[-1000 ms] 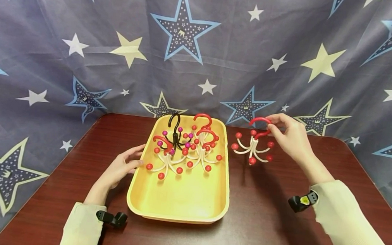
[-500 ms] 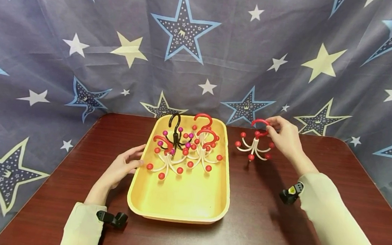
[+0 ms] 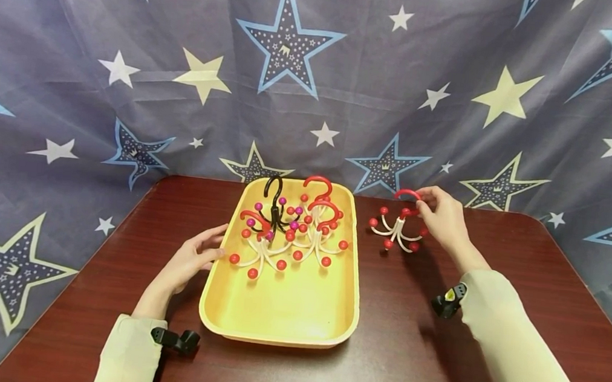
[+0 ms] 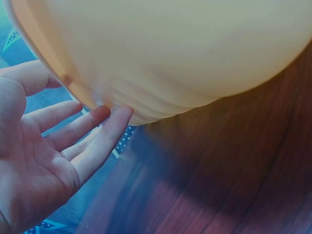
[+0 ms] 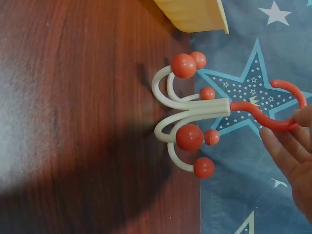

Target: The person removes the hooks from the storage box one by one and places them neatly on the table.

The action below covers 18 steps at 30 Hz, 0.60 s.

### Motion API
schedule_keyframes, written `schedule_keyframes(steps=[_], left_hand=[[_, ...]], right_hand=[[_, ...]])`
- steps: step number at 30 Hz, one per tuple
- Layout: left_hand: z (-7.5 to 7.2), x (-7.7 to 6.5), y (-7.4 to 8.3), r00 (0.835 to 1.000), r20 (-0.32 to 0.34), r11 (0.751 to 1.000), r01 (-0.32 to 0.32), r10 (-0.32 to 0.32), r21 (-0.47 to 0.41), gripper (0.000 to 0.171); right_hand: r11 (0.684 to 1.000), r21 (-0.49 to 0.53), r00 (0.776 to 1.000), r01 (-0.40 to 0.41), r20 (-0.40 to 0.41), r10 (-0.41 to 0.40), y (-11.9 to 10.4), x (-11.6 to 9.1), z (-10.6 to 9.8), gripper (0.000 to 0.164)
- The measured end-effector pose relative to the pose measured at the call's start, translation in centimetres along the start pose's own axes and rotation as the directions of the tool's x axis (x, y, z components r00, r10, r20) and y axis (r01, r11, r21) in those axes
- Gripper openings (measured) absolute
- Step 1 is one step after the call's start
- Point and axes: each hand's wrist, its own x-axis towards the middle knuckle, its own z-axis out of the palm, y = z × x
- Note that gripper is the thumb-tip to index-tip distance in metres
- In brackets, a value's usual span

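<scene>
My right hand [image 3: 443,220] pinches the red hook [image 5: 280,123] of a multi-arm hanger [image 3: 398,228] between thumb and fingers. The hanger has several white curved arms tipped with red balls. It stands upright at the back right of the table, its arms low over the wood in the right wrist view. My left hand [image 3: 189,259] is at the left side of a yellow tray [image 3: 277,334]. In the left wrist view its loosely extended fingers [image 4: 92,153] touch the tray's outer wall near the rim.
In the tray's back half are a black hanger [image 3: 275,212] with purple balls and several red-and-white ones, such as the front left hanger [image 3: 262,251]. A star-patterned cloth [image 3: 312,125] hangs behind the dark wooden table [image 3: 405,369].
My right hand has lowered the hanger toward the table and shifted it slightly right. Its forearm has swung inward. The left hand and the tray stay in place.
</scene>
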Motion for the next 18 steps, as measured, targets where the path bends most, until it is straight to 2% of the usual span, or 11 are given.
schedule_keyframes(steps=[6, 13, 18], left_hand=[[-0.1, -0.1, -0.1, 0.999, 0.028, 0.999, -0.035, 0.036, -0.033, 0.056], [-0.1, -0.1, -0.2, 0.999, 0.028, 0.999, -0.042, 0.043, -0.032, 0.056], [-0.1, 0.0, -0.2, 0.999, 0.024, 0.999, -0.027, 0.028, -0.018, 0.056]], right_hand=[[0.996, -0.054, 0.996, 0.076, -0.035, -0.078, -0.4, 0.0, -0.1, 0.023], [0.982, -0.061, 0.982, 0.181, -0.053, -0.184, -3.0, 0.3, 0.5, 0.025], [0.975, -0.024, 0.975, 0.221, -0.009, -0.221, -5.3, 0.1, 1.5, 0.025]])
